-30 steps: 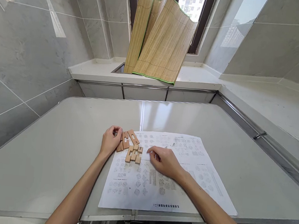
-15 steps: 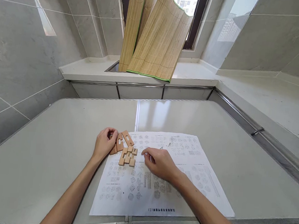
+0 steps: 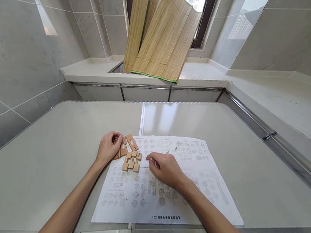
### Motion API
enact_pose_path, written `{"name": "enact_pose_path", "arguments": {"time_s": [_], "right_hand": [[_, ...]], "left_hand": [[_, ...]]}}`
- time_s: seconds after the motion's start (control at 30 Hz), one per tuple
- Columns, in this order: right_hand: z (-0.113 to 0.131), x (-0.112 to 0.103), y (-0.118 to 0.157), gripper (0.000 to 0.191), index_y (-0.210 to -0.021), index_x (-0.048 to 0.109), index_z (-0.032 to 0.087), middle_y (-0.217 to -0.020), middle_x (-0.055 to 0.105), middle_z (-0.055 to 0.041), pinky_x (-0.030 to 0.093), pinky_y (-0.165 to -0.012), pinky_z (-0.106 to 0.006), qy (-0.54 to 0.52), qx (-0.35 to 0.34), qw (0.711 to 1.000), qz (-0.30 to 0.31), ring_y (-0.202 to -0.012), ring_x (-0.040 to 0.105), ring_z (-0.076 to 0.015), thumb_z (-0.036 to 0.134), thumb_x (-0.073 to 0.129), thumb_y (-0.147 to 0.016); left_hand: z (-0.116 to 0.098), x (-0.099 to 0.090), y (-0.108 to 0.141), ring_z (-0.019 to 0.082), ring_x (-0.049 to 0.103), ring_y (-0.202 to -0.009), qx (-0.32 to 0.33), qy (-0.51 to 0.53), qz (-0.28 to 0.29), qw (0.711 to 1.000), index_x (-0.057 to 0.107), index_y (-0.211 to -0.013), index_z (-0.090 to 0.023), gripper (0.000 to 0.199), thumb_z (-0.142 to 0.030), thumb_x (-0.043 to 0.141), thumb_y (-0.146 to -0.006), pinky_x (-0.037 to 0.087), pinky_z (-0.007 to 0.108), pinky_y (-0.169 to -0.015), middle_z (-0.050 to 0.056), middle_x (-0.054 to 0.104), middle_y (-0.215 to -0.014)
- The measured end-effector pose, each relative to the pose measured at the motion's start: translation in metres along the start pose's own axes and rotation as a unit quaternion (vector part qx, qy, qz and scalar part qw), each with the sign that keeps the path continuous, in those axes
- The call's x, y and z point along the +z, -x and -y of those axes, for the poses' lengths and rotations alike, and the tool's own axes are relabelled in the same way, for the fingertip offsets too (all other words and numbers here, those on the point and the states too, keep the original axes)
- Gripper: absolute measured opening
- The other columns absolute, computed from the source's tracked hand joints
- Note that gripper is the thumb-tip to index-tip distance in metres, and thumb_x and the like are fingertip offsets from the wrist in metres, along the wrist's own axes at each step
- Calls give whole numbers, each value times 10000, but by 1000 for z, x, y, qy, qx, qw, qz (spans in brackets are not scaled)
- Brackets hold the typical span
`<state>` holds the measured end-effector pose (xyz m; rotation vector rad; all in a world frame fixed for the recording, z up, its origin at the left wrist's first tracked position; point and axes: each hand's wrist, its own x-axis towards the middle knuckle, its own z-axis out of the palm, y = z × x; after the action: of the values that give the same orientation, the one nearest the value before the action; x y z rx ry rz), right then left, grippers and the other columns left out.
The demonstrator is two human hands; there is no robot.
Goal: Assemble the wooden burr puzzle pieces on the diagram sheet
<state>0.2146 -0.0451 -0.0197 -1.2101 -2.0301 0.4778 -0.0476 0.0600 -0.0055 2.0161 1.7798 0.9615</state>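
My left hand point(image 3: 108, 148) is closed at the upper left corner of the printed sheet, its fingertips pinching a brown notched wooden puzzle piece point(image 3: 123, 150). Part of that piece and whatever lies under the fingers are hidden. Touching or close to it, a slotted wooden piece marked 2 point(image 3: 132, 143) lies at a slant. Just below sits a group of paler interlocked wooden pieces point(image 3: 131, 162), one marked 3. To their right my right hand point(image 3: 164, 168) rests over the sheet with fingers curled in and nothing visible in them; its index fingertip points at the pale pieces without touching.
The white sheet point(image 3: 191, 197) with printed puzzle diagrams lies on a light grey table point(image 3: 42, 179) with a centre seam. Behind stand a white ledge point(image 3: 93, 74) and a bamboo mat point(image 3: 163, 40) leaning at the window. A metal rail point(image 3: 251, 114) runs along the right.
The view has shifted slightly, so everything sits a little higher in the frame. Both hands and the wooden pieces keep their places.
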Motion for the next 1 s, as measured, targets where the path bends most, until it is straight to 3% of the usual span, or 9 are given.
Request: {"name": "enact_pose_path", "arguments": {"time_s": [1.0], "right_hand": [[-2,3,0,221,-1023,728,211,-720,725,33,389,-602,-247,-10,5,1000,-4,-561,590,-114,77,564,-959]], "left_hand": [[0,1,1,275,669,-962,13,-9,15,1000,676,-899,-226,242,-434,557,-928,514,413,-887,73,748,-1002]]}}
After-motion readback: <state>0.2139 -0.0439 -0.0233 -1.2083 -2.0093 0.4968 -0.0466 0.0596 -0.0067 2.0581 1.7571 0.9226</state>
